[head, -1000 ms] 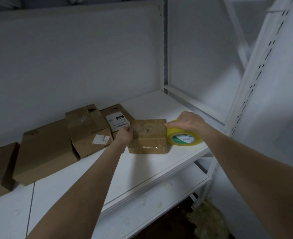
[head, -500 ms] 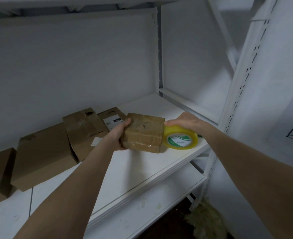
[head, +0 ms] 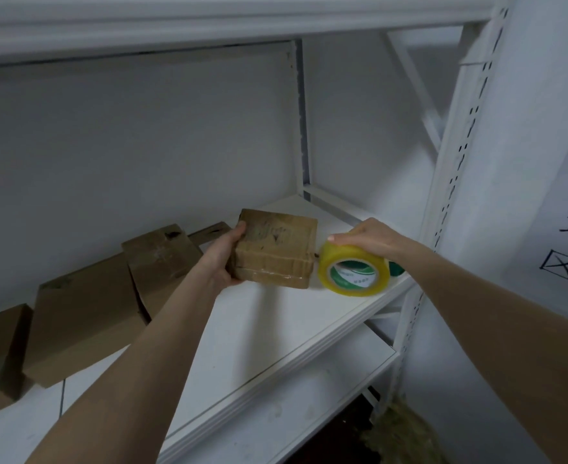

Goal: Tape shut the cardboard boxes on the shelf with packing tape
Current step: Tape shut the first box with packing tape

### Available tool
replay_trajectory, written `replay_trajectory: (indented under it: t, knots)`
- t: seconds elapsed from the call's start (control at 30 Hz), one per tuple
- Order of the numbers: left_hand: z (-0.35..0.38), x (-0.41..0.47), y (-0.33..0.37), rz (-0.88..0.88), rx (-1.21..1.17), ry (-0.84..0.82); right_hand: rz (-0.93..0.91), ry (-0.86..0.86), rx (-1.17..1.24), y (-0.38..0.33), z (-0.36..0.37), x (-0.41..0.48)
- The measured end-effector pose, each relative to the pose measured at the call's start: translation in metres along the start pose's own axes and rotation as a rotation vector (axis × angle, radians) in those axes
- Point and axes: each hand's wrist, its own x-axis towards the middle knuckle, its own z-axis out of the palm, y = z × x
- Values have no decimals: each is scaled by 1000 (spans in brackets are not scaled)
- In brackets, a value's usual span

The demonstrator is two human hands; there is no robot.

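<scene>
Head view. The left hand [head: 220,259] is gripping the small cardboard box [head: 275,252] by its left side, thumb lying over the top edge, and is holding it tilted above the white shelf [head: 275,329]. A second ago this box was lying flat on the board, so it is probably being raised so that tape can be run round it. The right hand [head: 369,236] is clasping the yellow packing tape roll [head: 354,272] from above, just beside the box's right face; whether a strand is already joining them cannot be told. Several other cardboard boxes [head: 81,316] are lying along the back left, apparently awaiting their turn.
</scene>
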Motion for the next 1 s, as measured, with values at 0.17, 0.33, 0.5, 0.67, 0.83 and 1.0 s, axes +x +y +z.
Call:
replay_trajectory:
  t: [0.17,0.33,0.5,0.67,0.83,1.0]
  knots:
    - [-1,-1,-4,-21,-26,-5,13,15,-95,1,7,-1]
    - [-3,-1,-9,-34,-79,-2,23,6,-95,-2,9,-2]
    - [-4,2,-11,-56,-154,-46,45,-13,-100,-2,10,-2]
    - [-12,3,-18,-126,-218,-84,99,-121,157,2,8,-7]
    - [-24,6,-24,-185,-319,-112,84,-123,392,7,0,-9]
    - [-14,4,-26,-175,-352,-217,39,-15,97,-4,7,-6]
